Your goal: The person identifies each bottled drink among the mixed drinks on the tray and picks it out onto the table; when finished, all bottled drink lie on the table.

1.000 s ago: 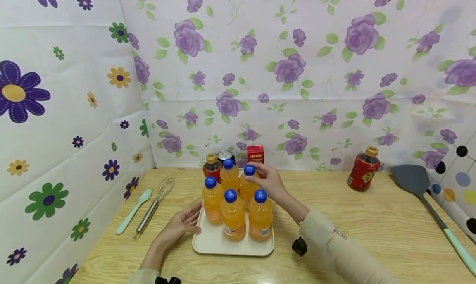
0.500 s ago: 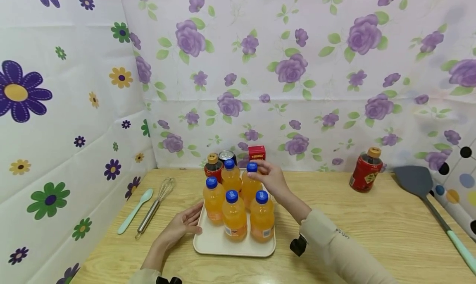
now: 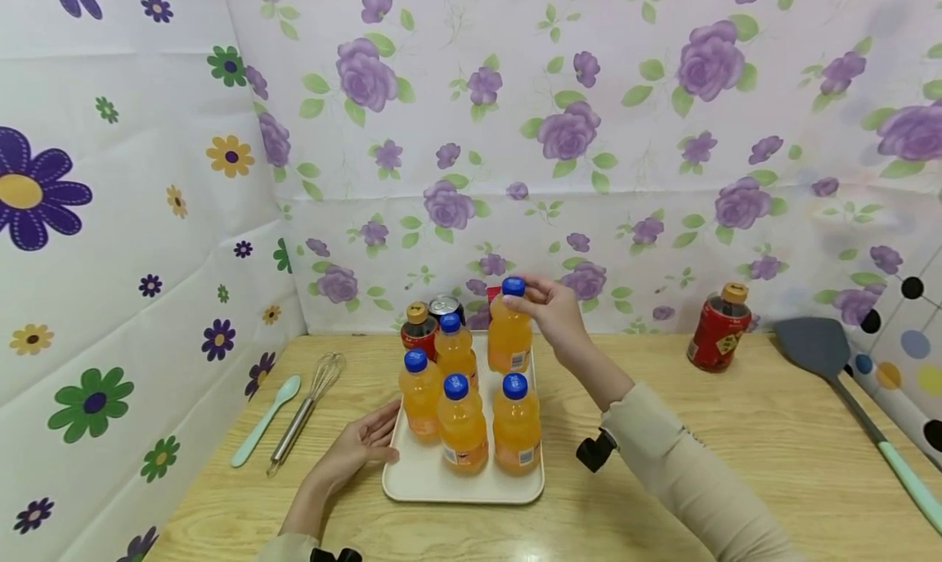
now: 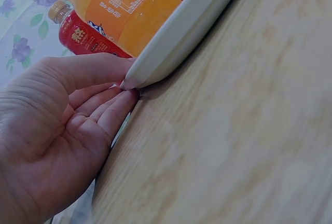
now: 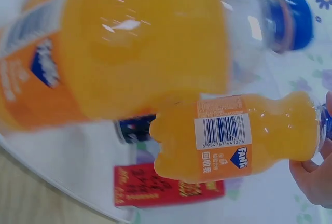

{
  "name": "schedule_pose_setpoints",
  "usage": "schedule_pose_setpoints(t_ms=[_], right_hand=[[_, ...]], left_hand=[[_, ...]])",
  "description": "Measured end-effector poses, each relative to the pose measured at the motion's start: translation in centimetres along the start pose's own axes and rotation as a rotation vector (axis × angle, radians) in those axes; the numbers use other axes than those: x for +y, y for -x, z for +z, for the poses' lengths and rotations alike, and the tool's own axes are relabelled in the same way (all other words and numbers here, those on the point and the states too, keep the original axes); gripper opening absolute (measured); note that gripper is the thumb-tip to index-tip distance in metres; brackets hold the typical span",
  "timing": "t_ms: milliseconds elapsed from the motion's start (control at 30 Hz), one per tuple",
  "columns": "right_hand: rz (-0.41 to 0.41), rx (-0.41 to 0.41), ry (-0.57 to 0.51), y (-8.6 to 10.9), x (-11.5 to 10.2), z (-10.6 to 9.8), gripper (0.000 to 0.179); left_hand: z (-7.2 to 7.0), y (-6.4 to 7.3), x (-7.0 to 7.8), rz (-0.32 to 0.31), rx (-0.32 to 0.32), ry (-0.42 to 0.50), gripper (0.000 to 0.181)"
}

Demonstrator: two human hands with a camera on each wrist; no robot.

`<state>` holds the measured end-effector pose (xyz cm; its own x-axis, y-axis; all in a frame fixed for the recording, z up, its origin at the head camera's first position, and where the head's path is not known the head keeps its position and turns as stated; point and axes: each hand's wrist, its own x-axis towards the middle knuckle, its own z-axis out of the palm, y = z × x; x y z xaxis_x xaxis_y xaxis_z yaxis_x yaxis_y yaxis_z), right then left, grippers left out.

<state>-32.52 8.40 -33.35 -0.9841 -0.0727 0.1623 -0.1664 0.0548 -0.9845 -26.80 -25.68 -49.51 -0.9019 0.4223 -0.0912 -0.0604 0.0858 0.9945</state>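
By its blue cap and neck, my right hand grips an orange Fanta bottle, upright above the back of a cream tray. In the right wrist view, the bottle's base hangs free and the fingers show at its neck. Several more orange soda bottles stand on the tray. My left hand holds the tray's left side. The left wrist view shows the thumb over the tray rim and the fingers beneath it.
Behind the tray stand a dark drink bottle with a red label, a can and a red box. A whisk and a mint spoon lie at left. Another red-labelled bottle and a spatula are at right.
My right hand has raised the back right orange bottle off the tray, up and slightly to the right. The left hand keeps its place at the tray's side.
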Motion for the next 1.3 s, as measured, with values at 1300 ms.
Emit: schedule_pose_setpoints(t_ms=[1300], right_hand=[[0.180,0.310,0.105,-0.7,2.3,-17.7,0.065]], left_hand=[[-0.1,-0.2,0.0,-0.009,-0.014,0.008,0.093]])
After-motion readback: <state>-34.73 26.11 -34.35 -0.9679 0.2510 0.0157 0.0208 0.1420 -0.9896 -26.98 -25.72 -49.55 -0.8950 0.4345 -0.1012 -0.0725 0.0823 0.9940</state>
